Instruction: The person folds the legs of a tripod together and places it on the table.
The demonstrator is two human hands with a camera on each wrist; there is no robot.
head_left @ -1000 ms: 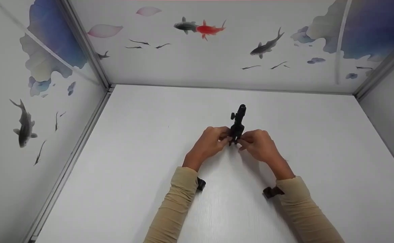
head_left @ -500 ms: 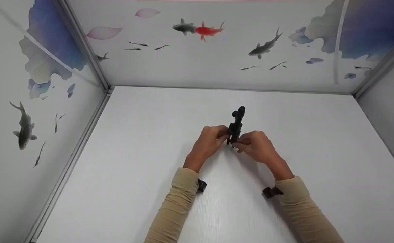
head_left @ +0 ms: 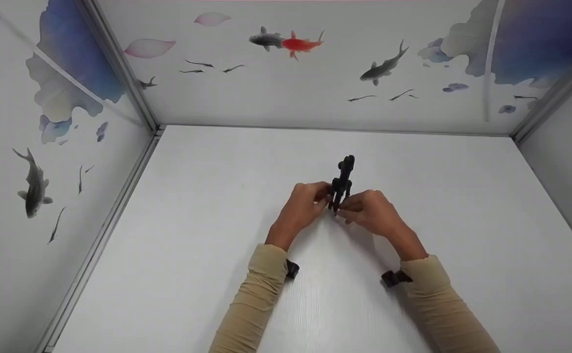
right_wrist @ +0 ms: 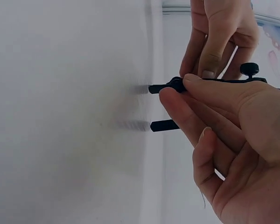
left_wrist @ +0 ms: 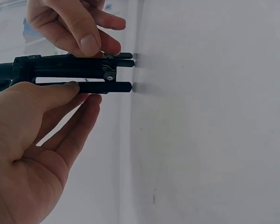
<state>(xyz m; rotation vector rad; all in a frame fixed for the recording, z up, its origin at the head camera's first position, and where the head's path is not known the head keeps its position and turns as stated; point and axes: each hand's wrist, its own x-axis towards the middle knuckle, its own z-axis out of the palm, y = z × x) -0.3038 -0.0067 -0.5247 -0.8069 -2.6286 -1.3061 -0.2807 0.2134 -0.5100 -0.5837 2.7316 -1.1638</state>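
Observation:
A small black tripod [head_left: 343,172] stands nearly upright on the white table, legs down, between the two hands. In the left wrist view, the left hand [left_wrist: 35,135] pinches one tripod leg [left_wrist: 107,87] between thumb and fingers. From the other side, the right hand [head_left: 376,212] pinches a small joint or clip [right_wrist: 176,85] low on another leg, with thumb and forefinger. A round knob [right_wrist: 249,69] juts from the tripod's upper part. The leg tips rest at the tabletop. Fingers partly hide the lower legs.
The white tabletop [head_left: 178,220] spreads around the hands. A printed back wall [head_left: 315,93] and a left wall [head_left: 1,186] with a metal frame rail border it. Dark wrist cameras [head_left: 292,269] sit below both cuffs.
The tripod has turned about its upright axis, so its knob and legs show from another side. It has shifted slightly left, and the right hand has moved a little left with it.

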